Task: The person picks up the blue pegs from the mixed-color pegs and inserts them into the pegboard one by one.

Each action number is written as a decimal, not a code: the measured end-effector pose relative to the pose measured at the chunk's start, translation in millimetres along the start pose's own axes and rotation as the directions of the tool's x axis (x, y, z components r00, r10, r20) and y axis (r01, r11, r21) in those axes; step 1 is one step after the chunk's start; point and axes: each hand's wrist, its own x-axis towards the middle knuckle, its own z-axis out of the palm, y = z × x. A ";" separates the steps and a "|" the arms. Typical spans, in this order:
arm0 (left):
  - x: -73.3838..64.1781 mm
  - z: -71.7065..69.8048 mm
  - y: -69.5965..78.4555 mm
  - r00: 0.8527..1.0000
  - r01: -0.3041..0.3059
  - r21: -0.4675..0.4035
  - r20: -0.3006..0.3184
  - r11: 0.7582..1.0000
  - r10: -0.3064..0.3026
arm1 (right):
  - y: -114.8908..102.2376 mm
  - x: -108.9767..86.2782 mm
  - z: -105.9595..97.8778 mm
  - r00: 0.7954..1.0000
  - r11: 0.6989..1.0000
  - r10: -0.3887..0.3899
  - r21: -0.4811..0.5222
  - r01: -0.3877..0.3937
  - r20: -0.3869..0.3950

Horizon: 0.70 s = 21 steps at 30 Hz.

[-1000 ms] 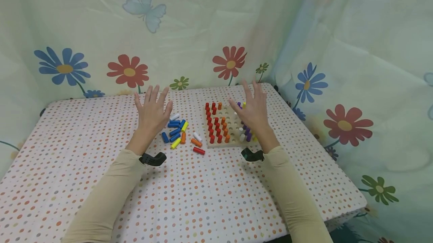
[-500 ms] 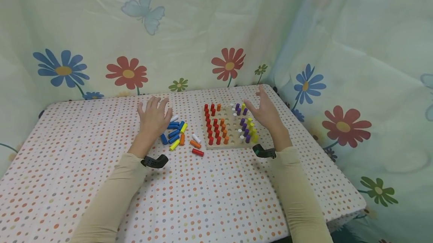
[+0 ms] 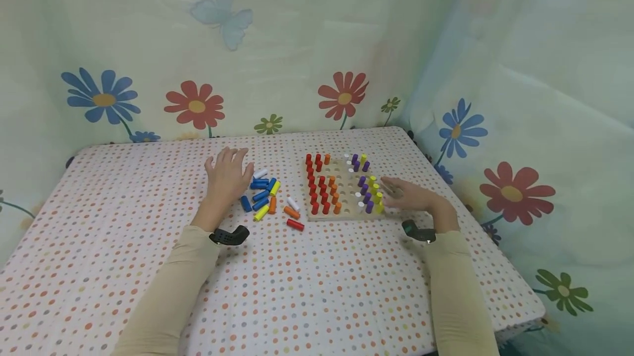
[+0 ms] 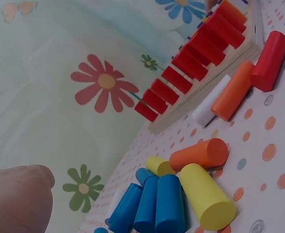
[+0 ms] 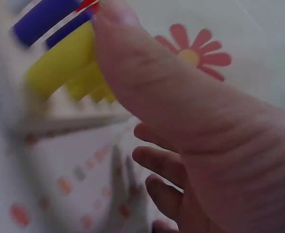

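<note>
A light wooden pegboard (image 3: 343, 213) stands right of the table's middle, with red and orange pegs at its left and white, purple and yellow ones at its right. Beside its right edge is my right hand (image 3: 416, 195), fingers pointing left to the yellow pegs (image 5: 59, 65). In the right wrist view its thumb (image 5: 142, 68) overlaps these pegs, and the other fingers, parted from it, hold nothing. My left hand (image 3: 227, 177) hovers left of the loose pegs with fingers loosely bent and nothing in them. Several blue pegs (image 4: 170, 204) lie in that pile.
Yellow pegs (image 4: 206, 196) and an orange peg (image 4: 198, 153) lie among the blue ones. Closer to the board are a white peg (image 3: 293, 203), another orange peg (image 3: 291, 212) and a red peg (image 3: 295, 225). The dotted cloth covers the table (image 3: 297, 290); flowered curtains hang behind and at right.
My right hand has moved from above the board to its right side and lowered, uncovering the purple and yellow pegs. My left hand's fingers have bent a little. The pegs have not moved.
</note>
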 end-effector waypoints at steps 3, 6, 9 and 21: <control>3.1 2.5 -1.6 1.000 -0.003 0.000 0.015 1.000 0.003 | 11.4 -4.9 8.9 0.997 0.999 -0.029 0.031 0.026 0.068; 4.3 5.4 -4.2 0.998 -0.003 -0.009 0.063 1.000 0.003 | 13.3 -5.4 16.9 0.999 0.999 -0.018 -0.026 0.019 0.051; 3.0 10.0 -7.6 0.990 -0.012 -0.019 0.143 1.000 0.015 | 12.6 -5.5 25.1 0.999 0.995 0.016 -0.103 -0.013 0.028; 0.2 21.4 -26.3 0.965 -0.023 -0.133 0.257 0.991 0.057 | 9.1 7.1 44.6 0.996 0.975 -0.018 -0.224 -0.001 -0.082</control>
